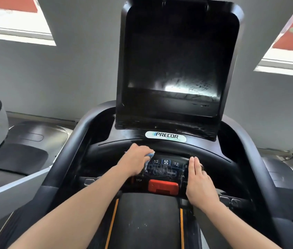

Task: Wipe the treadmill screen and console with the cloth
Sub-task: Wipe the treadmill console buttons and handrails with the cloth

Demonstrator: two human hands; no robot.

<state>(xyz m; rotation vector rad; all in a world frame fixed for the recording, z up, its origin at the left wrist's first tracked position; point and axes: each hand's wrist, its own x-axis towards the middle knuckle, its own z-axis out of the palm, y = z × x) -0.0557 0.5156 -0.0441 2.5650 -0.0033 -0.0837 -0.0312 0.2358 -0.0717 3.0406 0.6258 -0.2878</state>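
The left hand [135, 161] reaches forward, knuckles up, its grip curled round a small blue cloth [150, 155] pressed against the left edge of the console [167, 168] button panel. The right hand [198, 182] lies flat, fingers straight and together, resting on the panel's right edge, holding nothing. Above stands the dark treadmill screen [176, 62], smeared along its lower part. A red stop button [163, 186] sits below the panel.

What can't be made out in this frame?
- Cloth: mostly hidden under the left hand, head view; only a blue-white corner shows.
- Keypad: left and right ends covered by the left hand and right hand.
- Screen: dark with glare; cleanliness unclear.
- Small print under the PRECOR badge: too small to read.
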